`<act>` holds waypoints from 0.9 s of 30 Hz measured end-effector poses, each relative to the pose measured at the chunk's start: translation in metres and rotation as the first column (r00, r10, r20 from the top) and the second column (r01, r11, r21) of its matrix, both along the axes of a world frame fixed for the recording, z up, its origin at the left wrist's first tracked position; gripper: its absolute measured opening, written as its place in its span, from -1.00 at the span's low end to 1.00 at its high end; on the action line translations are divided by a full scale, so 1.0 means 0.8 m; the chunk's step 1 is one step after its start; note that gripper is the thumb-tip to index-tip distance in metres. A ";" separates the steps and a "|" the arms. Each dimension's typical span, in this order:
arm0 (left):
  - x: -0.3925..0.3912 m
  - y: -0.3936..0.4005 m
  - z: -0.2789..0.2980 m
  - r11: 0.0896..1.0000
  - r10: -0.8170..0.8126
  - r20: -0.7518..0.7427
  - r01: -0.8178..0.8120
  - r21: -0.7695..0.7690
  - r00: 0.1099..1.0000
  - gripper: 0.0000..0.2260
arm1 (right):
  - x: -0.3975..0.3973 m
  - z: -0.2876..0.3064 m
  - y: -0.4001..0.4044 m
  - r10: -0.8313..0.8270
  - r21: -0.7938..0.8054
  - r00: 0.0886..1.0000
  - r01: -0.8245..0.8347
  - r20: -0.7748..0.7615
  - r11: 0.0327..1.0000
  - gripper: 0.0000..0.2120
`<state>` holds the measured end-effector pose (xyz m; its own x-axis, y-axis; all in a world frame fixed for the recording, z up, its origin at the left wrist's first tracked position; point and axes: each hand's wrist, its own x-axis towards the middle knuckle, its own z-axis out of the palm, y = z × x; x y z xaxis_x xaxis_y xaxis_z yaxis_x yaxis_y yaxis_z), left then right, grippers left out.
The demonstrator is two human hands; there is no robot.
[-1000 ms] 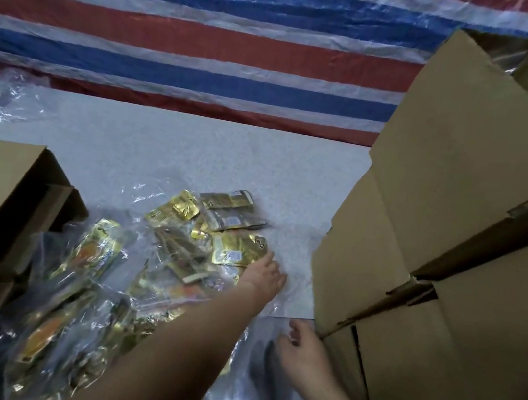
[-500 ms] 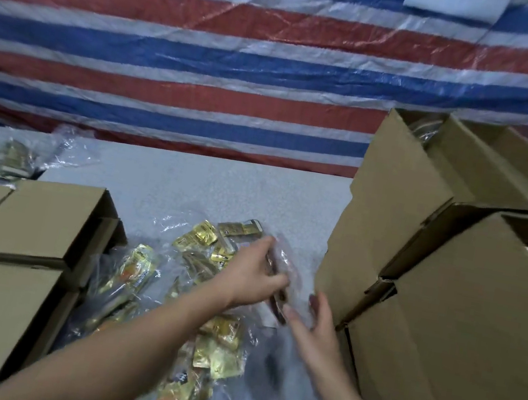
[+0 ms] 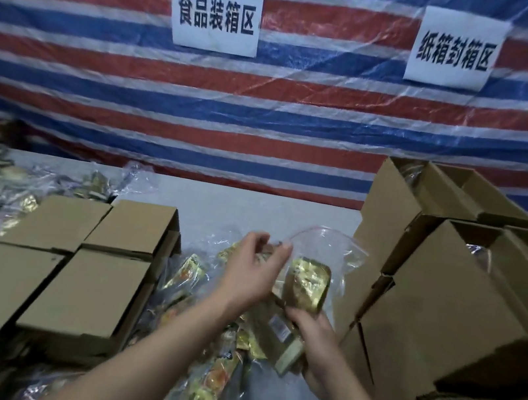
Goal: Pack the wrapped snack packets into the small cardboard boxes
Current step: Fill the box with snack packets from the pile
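Striped tarp (image 3: 269, 114) behind, both hands' fingers gripping clear bag (image 3: 326, 254) of shiny gold snack packets (image 3: 307, 286).

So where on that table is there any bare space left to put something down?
One bare strip of table lies at the back, between the closed boxes on the left and the open box stack on the right. Nearer, it is crowded: loose packets fill the middle, where both hands hold a clear bag.

Dim, flat light w/ soft shadows; whole view slightly blurred, wide-angle bending at edges, glare on plastic sheet (image 3: 304, 109).
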<state>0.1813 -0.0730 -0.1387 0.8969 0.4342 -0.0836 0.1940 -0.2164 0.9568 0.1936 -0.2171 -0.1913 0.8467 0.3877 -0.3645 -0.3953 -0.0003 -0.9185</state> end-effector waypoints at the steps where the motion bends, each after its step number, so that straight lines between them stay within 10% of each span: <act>1: -0.015 -0.001 -0.005 0.999 0.043 -0.075 -0.045 -0.030 0.996 -0.27 | -0.008 0.004 0.000 -0.030 0.055 0.999 0.032 -0.038 0.998 -0.79; 6: -0.068 -0.029 -0.036 0.755 -0.187 -0.234 -0.013 -0.655 0.954 -0.39 | -0.045 0.010 0.009 -0.114 0.130 0.992 0.121 -0.058 0.984 -0.62; 11: -0.083 -0.045 -0.048 0.823 0.063 -0.138 -0.129 -0.553 0.988 -0.44 | -0.059 0.015 0.007 -0.091 0.095 0.996 0.090 0.003 0.991 -0.33; 19: -0.104 -0.035 -0.047 0.760 0.003 0.028 0.016 -0.650 1.000 -0.49 | -0.066 0.027 -0.012 -0.059 0.214 0.997 0.047 0.048 0.976 -0.41; 23: -0.110 -0.042 -0.041 0.760 -0.114 0.177 0.200 -0.618 0.978 -0.70 | -0.072 0.033 -0.008 0.007 0.063 0.994 -0.014 0.106 0.998 -0.38; 27: -0.121 -0.049 -0.041 0.854 -0.171 0.125 0.210 -0.476 0.977 -0.48 | -0.072 0.042 -0.008 0.125 -0.046 0.983 -0.120 0.137 0.992 -0.37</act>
